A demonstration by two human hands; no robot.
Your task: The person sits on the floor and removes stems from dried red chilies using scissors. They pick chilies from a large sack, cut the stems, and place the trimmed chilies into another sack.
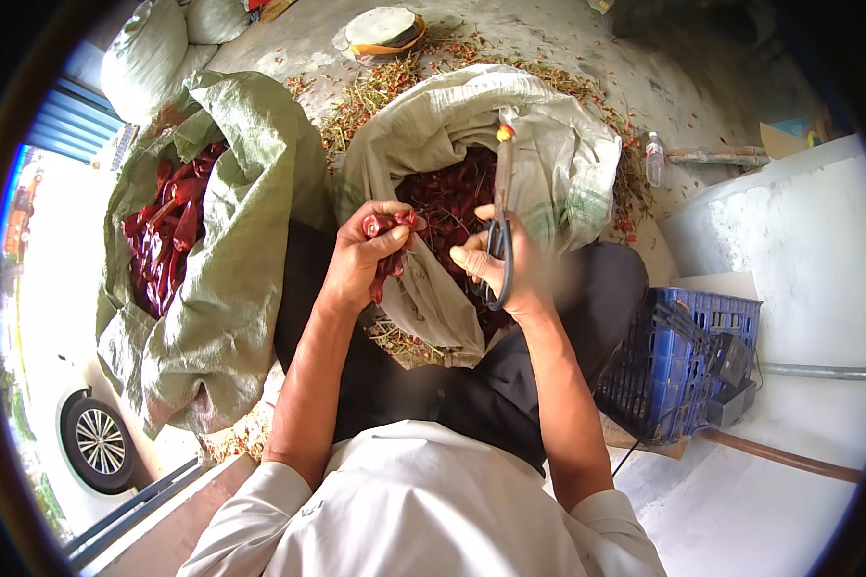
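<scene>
My left hand point(353, 260) grips a few dried red chili peppers point(379, 280), their cut or stem ends showing above the thumb. In my right hand point(519, 270) is a pair of scissors point(504, 173) with dark looped handles. The blades point away from me, look closed, and something red and yellow shows at the tip. Both hands are above an open whitish woven sack point(584, 137) between my legs, with dark red chilies point(440, 184) inside. To the left, a greenish woven sack point(249, 209) stands open, holding glossy whole red chilies point(173, 231).
Stems and red scraps point(375, 94) litter the floor around the sack. Beyond lies a round pale-topped object point(381, 27). A plastic bottle point(654, 162) and a blue plastic crate point(693, 368) with black devices are right, by a white wall point(786, 223). Full white sacks point(144, 58) stand far left.
</scene>
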